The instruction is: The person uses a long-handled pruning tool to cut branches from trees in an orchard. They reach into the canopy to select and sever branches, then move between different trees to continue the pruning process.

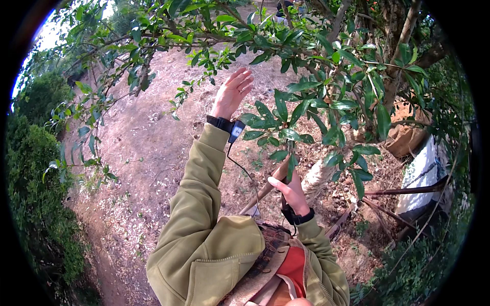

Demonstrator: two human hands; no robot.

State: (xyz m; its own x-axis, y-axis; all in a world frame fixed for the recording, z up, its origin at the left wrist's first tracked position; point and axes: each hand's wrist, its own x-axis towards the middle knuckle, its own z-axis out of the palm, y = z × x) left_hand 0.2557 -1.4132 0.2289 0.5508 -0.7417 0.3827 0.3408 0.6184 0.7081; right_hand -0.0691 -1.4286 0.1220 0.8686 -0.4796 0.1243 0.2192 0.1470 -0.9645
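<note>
My left hand is raised among the low branches of a leafy tree. Its fingers are stretched out, slightly bent, and hold nothing. Lower and to the right, my right hand is closed in front of my chest, its thumb pointing left. Glossy green leaves hang just above that hand and partly cover it. What its fingers grip is hidden; a dark, narrow piece shows below the thumb. A bare brown branch slants past behind this hand. Both wrists wear black bands, and a thin cable runs down from the left one.
Thick trunks rise at the upper right. Behind them lie a brown sack and a white sheet. Brown poles cross near the ground there. Dry, leaf-strewn soil slopes around me, with dense bushes at left.
</note>
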